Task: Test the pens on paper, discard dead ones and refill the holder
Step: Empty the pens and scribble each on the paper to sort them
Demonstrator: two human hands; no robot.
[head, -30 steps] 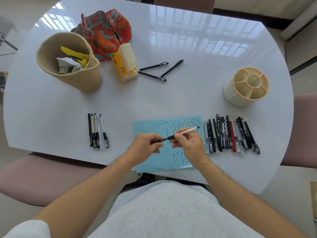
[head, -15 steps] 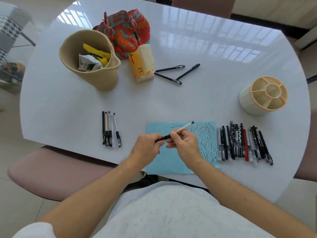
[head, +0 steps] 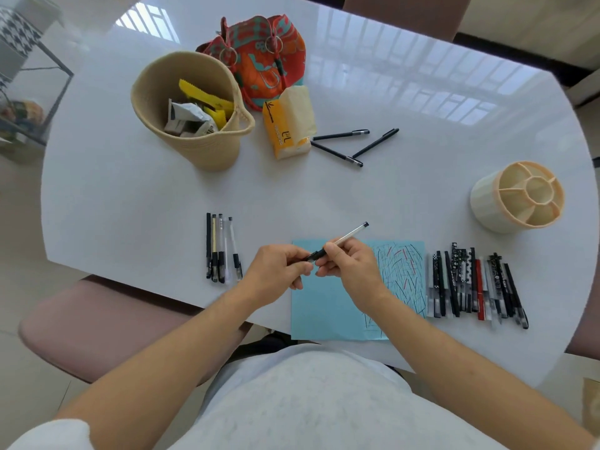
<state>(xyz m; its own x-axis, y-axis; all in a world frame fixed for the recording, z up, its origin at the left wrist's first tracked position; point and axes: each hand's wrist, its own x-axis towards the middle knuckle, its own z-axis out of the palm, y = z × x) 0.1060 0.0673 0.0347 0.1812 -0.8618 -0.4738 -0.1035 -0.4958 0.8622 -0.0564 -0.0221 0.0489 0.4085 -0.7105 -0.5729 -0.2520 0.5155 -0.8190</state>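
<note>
- Clear-barrelled gel pen is held in both hands just above the blue paper; its dark grip end sits between the two hands, and the tail end angles up and away to the right
- Left hand is closed, fingertips pinching the dark tip end, probably the cap; whether the cap is going on or coming off cannot be told
- Right hand is curled around the barrel, thumb and forefinger clamping it near the grip, wrist resting low over the scribbled part of the sheet
- Risk, as I judge it: a hard tug could jerk the cap free, so the nib marks a finger or the cap drops off the near table edge
- Mixing is the other risk: four pens lie to the left, a long row of pens to the right, and three black pens lie near the tissue pack, so a tested pen set in the wrong group would undo the sorting
- Divided holder stands empty at far right, and the woven basket of rubbish is far left, both well apart from the hands
</note>
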